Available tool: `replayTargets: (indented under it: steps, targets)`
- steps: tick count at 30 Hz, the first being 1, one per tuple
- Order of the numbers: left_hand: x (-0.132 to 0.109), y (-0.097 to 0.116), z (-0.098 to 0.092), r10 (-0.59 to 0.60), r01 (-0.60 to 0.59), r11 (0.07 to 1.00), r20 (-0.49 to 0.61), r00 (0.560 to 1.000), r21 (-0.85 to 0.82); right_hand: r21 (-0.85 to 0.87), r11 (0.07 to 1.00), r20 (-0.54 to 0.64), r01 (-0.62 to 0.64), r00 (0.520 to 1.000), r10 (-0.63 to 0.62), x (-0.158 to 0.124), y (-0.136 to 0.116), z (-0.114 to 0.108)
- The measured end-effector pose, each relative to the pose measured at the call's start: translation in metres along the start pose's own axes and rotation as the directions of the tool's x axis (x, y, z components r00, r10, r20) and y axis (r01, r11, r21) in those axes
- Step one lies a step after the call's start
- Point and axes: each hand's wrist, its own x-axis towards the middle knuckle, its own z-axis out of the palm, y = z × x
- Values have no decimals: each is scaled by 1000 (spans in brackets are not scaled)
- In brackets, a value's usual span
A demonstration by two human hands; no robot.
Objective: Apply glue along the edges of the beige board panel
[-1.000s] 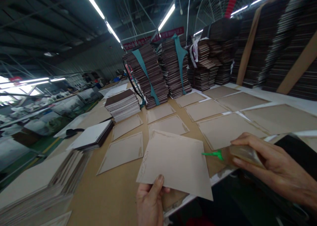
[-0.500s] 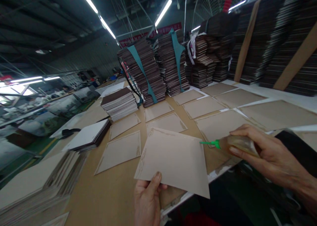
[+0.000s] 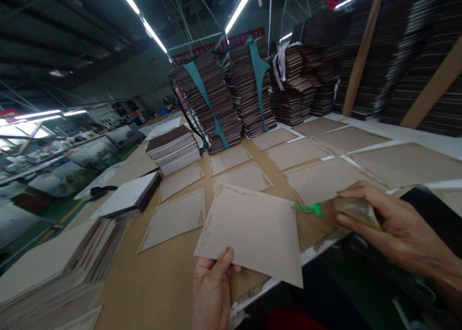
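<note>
Cardboard sheet (image 3: 249, 233) — pinched at near edge by left hand (image 3: 211, 291) | glue bottle (image 3: 355, 212) gripped by right hand (image 3: 390, 229) — green nozzle (image 3: 306, 208) pointed leftward at sheet's right corner.

Dim factory hall, ceiling strip lights (image 3: 140, 17), green floor (image 3: 54, 219) at left
</note>
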Motion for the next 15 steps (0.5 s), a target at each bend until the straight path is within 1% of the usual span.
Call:
replayTargets:
  steps: [3,4,7,8,11,12,15]
  targets:
    - [-1,2,2,1,-1,1000,6,1000,10,70,997,94,-15,996,8,-3,-3,1]
    - [-1,3,3,4,-4,1000,-1,1000,9,74,997,89,-19,996,13,-5,-4,1]
    - [0,6,5,12,-11,1000,-19,1000,8,14,1000,1,6,1000,-6,-10,-4,1]
    - [0,7,5,13,-13,1000,-19,1000,10,4,1000,-2,17,1000,-17,-12,-4,1]
    - [1,7,6,23,-23,1000,-6,1000,21,35,999,81,33,996,-36,-15,-4,0]
    - [1,6,6,26,-26,999,0,1000,22,36,999,87,30,996,-33,-16,-4,0]
    - [2,5,5,27,-27,999,13,1000,17,-24,999,21,34,999,-34,-18,-1,1]
